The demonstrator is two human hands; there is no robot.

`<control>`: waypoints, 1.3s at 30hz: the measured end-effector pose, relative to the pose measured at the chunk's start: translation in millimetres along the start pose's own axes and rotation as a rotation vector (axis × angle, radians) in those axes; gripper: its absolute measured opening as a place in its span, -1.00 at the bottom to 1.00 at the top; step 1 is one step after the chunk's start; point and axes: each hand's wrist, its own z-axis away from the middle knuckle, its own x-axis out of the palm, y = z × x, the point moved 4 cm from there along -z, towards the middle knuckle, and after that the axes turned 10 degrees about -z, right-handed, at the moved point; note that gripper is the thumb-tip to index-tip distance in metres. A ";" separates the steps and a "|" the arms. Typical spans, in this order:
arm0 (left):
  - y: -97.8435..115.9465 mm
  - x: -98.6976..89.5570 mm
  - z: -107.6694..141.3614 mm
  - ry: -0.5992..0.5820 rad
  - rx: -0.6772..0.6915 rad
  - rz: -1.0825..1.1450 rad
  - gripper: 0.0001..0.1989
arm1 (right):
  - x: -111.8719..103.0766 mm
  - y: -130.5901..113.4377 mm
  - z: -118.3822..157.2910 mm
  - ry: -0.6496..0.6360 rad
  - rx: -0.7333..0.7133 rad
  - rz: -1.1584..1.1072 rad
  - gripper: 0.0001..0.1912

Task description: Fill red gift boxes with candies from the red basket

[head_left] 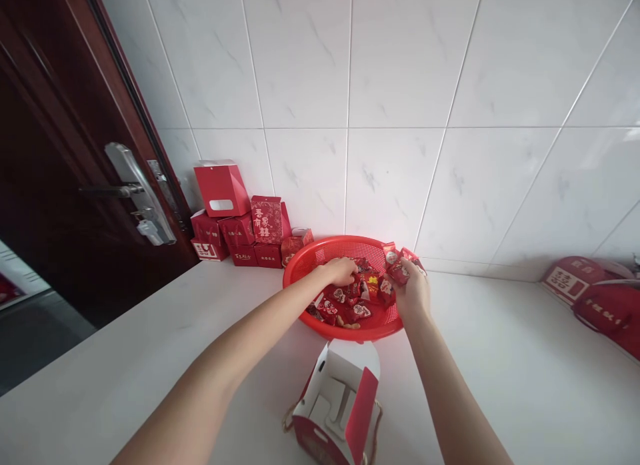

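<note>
A red plastic basket [345, 330] with perforated sides holds several red-wrapped candies [361, 310] and a few peanuts [347, 324]. My left hand [342, 272] reaches into it over the far candies, its fingers curled down; what lies under the fingertips is hidden. At the basket's right rim, my right hand [414, 290] is closed around several candy packets [399, 272], which stick out above the fingers. In front of the basket stands a red gift box [363, 412] with a rope handle, its flaps up and its white inside showing no contents.
Red boxes [245, 230] are stacked at the back left against the tiled wall [310, 165]. A dark red door [65, 118] with a metal handle [137, 192] is on the left. More red packages [605, 305] lie on the white counter [505, 365] at the right.
</note>
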 end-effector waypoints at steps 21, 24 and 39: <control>-6.8 -13.5 45.6 -0.194 0.052 0.303 -0.76 | -4.8 3.5 -3.6 0.060 0.068 -0.017 -0.86; -10.4 -28.2 68.1 -0.003 0.044 0.522 -0.63 | -5.3 3.9 -5.5 0.038 0.053 -0.005 -0.84; 30.6 -49.9 155.5 0.336 0.077 1.279 -0.54 | 15.2 -20.0 48.1 -0.335 0.233 0.148 -0.77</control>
